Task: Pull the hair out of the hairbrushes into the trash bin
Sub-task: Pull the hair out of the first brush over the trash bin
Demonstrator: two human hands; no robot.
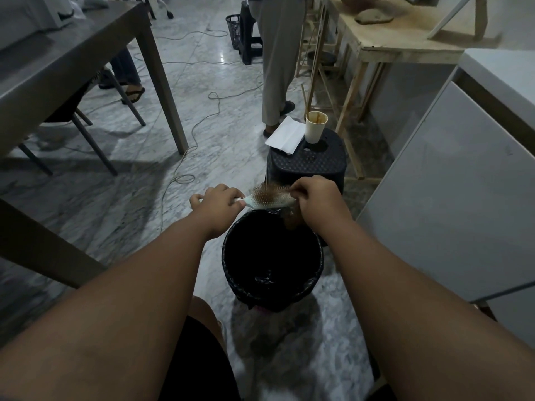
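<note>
A white hairbrush with brown hair tangled in its bristles is held level over the far rim of a black trash bin lined with a black bag. My left hand grips the brush's handle. My right hand pinches a clump of brown hair at the brush's right end; the clump hangs down inside the bin's rim. The bin stands on the marble floor between my outstretched arms.
A black plastic stool behind the bin carries a stained paper cup and white paper. A person stands further back. A grey table is on the left, a white cabinet on the right, and cables trail across the floor.
</note>
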